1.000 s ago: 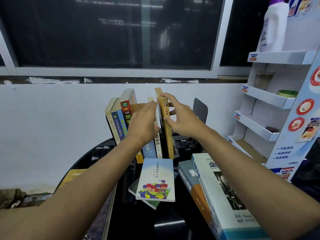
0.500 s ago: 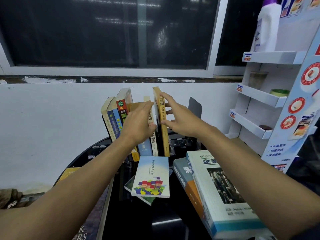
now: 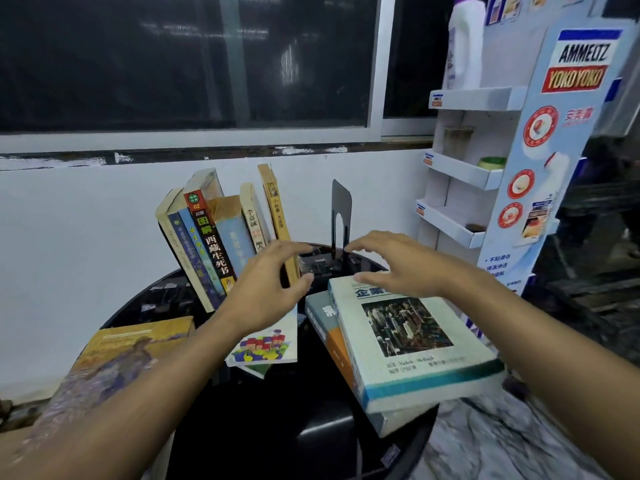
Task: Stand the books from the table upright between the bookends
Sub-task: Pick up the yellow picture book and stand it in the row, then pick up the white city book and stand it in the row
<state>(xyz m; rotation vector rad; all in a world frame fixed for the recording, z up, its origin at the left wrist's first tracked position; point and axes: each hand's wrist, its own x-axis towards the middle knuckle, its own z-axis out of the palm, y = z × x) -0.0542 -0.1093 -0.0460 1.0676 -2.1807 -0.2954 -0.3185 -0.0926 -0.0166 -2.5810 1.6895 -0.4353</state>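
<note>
Several books (image 3: 207, 233) stand upright, leaning left, at the back of the round black table (image 3: 277, 427). The tall tan book (image 3: 275, 209) is the rightmost of the row. A black bookend (image 3: 341, 213) stands apart to its right; the left bookend is hidden. My left hand (image 3: 266, 289) hovers in front of the row, fingers spread, holding nothing. My right hand (image 3: 394, 261) hovers with spread fingers above a thick white book (image 3: 408, 337) lying flat on a blue-orange book (image 3: 329, 327). A small colourful book (image 3: 266, 344) lies flat under my left wrist.
A brown-covered book (image 3: 128, 351) lies flat at the table's left edge. A white cardboard display shelf (image 3: 485, 161) with a white bottle (image 3: 465, 39) on top stands at the right. A white wall and dark window lie behind the table.
Both hands have let go of the standing books and drawn back toward me. My right hand has moved down over the thick white book. The row stands on its own.
</note>
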